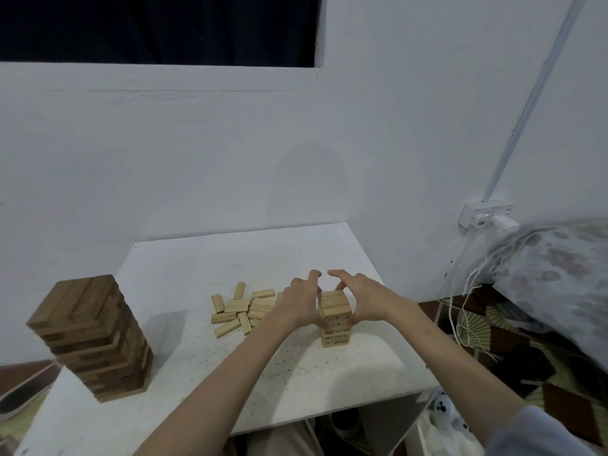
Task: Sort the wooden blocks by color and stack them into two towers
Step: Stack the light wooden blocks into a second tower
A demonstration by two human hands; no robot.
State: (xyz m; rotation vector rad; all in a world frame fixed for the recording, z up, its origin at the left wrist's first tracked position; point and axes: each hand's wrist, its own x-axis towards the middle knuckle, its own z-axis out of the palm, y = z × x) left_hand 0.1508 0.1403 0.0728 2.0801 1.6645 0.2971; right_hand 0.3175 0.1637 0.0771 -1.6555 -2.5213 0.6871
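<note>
A tall tower of dark brown blocks (95, 337) stands at the left front of the white table (204, 373). A short tower of small light blocks (335, 319) stands right of the table's middle. My left hand (301, 299) presses against its left side and my right hand (358, 299) against its right side, thumbs low on the stack and the other fingers straight above its top. Several loose light blocks (243, 309) lie in a heap just left of my left hand.
The table backs onto a white wall. A wall socket (487, 217) with white cables (460, 311) is to the right, beside a patterned pillow (559, 278) and a patterned cloth. A white bag (441, 426) lies under the table's right front corner.
</note>
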